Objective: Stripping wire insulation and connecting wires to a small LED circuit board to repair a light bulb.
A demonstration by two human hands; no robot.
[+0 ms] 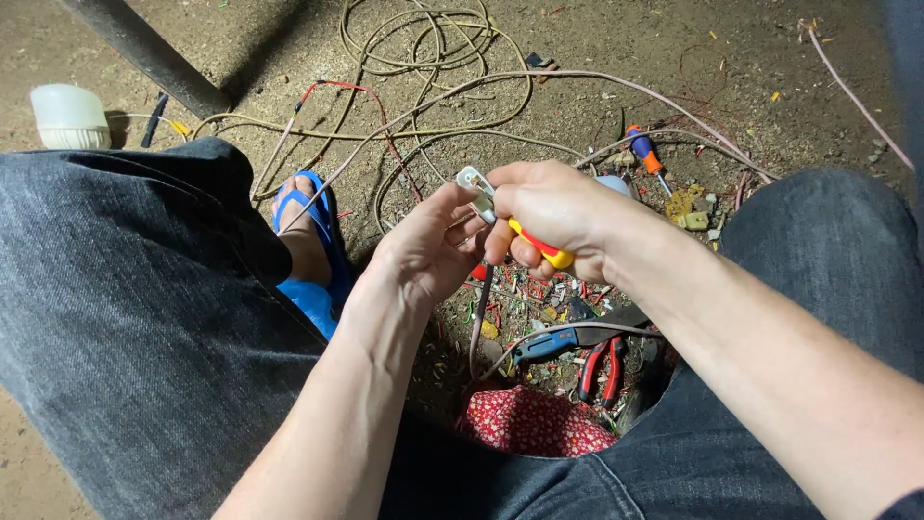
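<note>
1. Left hand (428,246) pinched a small white plug (474,183) above the dirt ground (674,58).
2. Right hand (553,207) was clenched on a yellow-red screwdriver (544,247), tip apparently at the plug; contact obscured.
3. Red-handled pliers (602,366) lay below.

floor: bare dirt ground (751,58) | light: harsh, from above | dark pole (144,53)

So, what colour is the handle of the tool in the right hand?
Yellow and red, seen in the head view: the right hand grips the tool handle.
</note>
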